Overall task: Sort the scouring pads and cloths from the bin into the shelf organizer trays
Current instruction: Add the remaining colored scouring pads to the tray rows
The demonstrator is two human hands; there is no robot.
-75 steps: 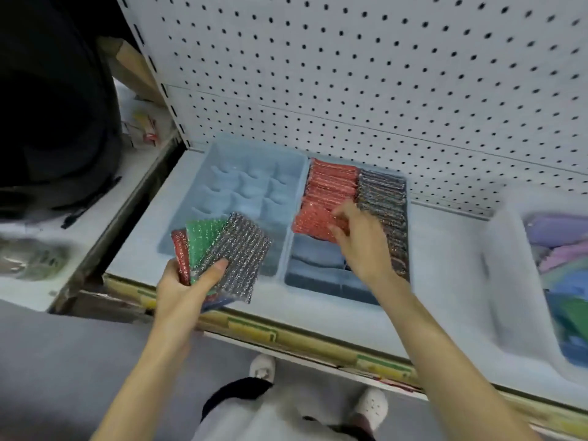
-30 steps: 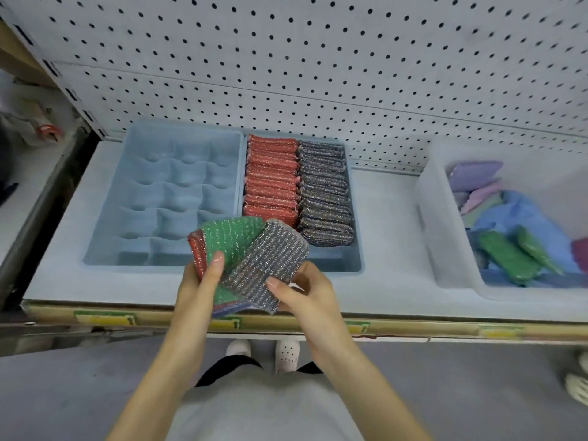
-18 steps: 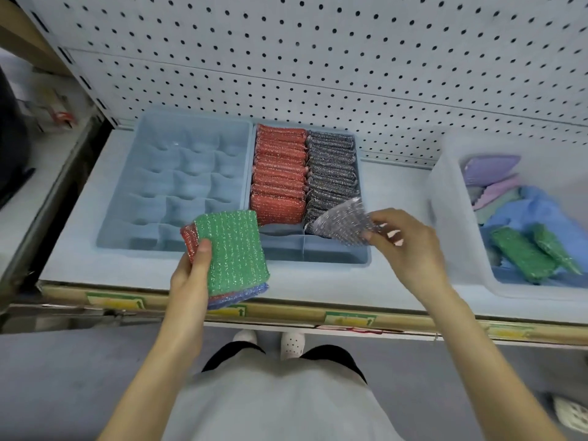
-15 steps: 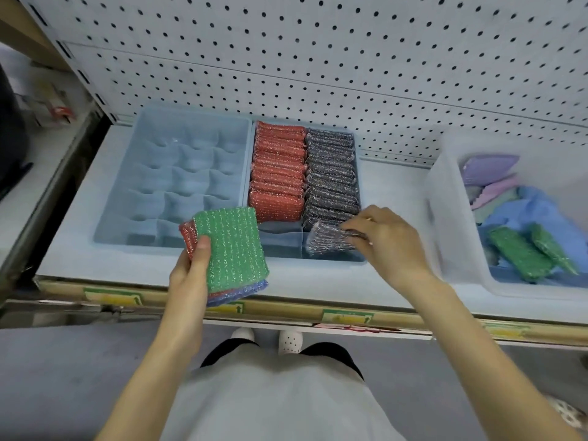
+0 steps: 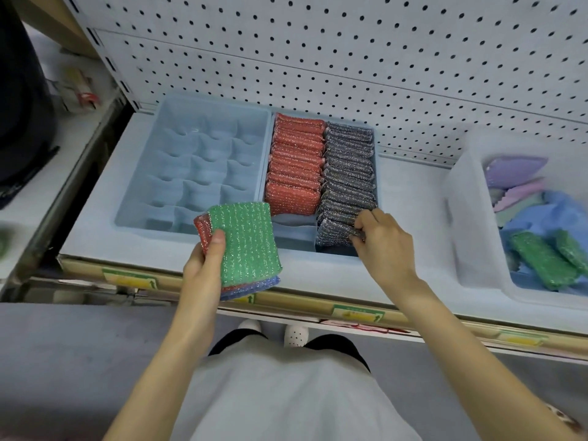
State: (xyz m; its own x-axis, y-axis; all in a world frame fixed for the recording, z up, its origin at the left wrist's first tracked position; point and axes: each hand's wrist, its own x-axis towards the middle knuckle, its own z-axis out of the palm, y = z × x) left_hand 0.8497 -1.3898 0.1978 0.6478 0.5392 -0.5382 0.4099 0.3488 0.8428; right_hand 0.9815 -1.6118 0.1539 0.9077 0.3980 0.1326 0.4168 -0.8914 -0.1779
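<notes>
Compartmented tray point(image 5: 203, 160) is sitting leftmost on the shelf. Left hand point(image 5: 203, 268) is gripping a three-pad stack point(image 5: 243, 246), green over red and blue, thumb pressing on top, blocking that tray's front corner. Second tray point(image 5: 296, 240) is holding one red row point(image 5: 296, 163) and one grey row point(image 5: 348, 173). Right hand point(image 5: 385, 246) is pinching the frontmost grey pad point(image 5: 334, 233) there. Bin point(image 5: 471, 224) is holding two green pads point(image 5: 541, 262) and cloths point(image 5: 515, 183).

Left grip point(image 5: 203, 268): upright at the wrist, thumb flat on top of the pad stack point(image 5: 245, 246), fingers hidden beneath it.
Right grip point(image 5: 385, 246): palm down, fingertips curled and pinching the grey pad point(image 5: 334, 232).
Arms: both bare, forearms angled inward and forward.
</notes>
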